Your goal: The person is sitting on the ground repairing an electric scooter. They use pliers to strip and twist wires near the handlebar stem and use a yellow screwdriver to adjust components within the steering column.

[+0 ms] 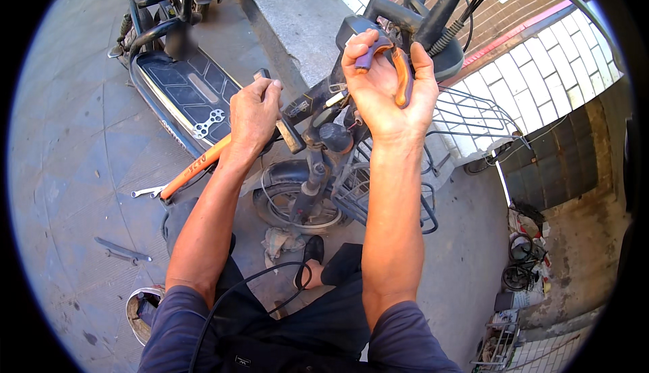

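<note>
L hand [253, 117]: fist, back of hand up, fingers curled round a straight dark-and-tan bar-shaped tool [291, 136], its ends showing above and below the fist; finger contact on far side hidden. L forearm runs up from lower edge, leaning inward.

R hand [392, 92]: raised higher, palm turned to wearer, forearm near vert. Holds pliers w/ curved purple-and-orange handles [403, 79]. Fingers bent over one handle, other lies along palm nr thumb; handles stand apart, grip part-closed. Plier tips: can't tell.

Pliers loc.: in R hand, in front of black bike handlebar stem, above grey wire basket [473, 119]. Bar tool loc.: in L fist, above black front wheel [297, 197], nr orange tube w/ dark lettering [197, 167].

Also noted: flat silver multi-hole spanner [209, 123] on black ribbed scooter deck [182, 79]; crumpled pale rag [280, 241] beside wheel.
</note>
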{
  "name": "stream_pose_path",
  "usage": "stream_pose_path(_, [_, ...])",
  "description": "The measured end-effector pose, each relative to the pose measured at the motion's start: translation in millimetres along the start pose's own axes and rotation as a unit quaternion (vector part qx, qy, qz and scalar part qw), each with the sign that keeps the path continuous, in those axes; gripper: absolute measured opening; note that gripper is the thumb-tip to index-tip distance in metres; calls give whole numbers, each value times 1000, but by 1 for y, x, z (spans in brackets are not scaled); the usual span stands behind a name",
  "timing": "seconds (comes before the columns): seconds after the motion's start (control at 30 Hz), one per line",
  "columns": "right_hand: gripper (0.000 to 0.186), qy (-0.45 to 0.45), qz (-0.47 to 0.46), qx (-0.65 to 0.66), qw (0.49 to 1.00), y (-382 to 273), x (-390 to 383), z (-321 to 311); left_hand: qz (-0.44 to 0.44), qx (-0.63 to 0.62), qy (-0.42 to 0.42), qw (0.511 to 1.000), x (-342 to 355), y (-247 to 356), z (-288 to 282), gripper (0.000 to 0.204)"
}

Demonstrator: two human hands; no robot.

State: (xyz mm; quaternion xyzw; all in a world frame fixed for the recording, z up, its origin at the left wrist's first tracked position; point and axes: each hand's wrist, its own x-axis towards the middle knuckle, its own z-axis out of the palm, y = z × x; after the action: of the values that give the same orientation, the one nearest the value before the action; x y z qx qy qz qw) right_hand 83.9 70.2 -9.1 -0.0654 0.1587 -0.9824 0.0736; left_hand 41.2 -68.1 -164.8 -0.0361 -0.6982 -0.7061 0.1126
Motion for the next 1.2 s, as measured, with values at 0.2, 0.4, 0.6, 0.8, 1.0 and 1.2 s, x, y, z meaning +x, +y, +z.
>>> stream_pose_path(0.2, [32,1,-22,-1,1000,6,4,-3,8,7,7,1000,1,-6,-1,28])
stream_pose_path(0.4, [28,8,-24,-26,999,6,11,-6,16,27,8,999,5,-19,-1,27])
stream_pose_path(0.6, [26,20,-35,-57,998,8,14,-4,26,31,9,999,5,-28,2,26])
stream_pose_path(0.8, [26,47,-61,-121,990,10,16,-5,32,47,5,998,6,-31,2,26])
stream_pose_path(1.0, [24,28,-52,-106,993,9,9,-7,29,45,0,999,5,-32,1,27])
stream_pose_path(1.2, [29,-26,-38,8,999,2,8,-10,34,54,6,998,7,-36,1,27])
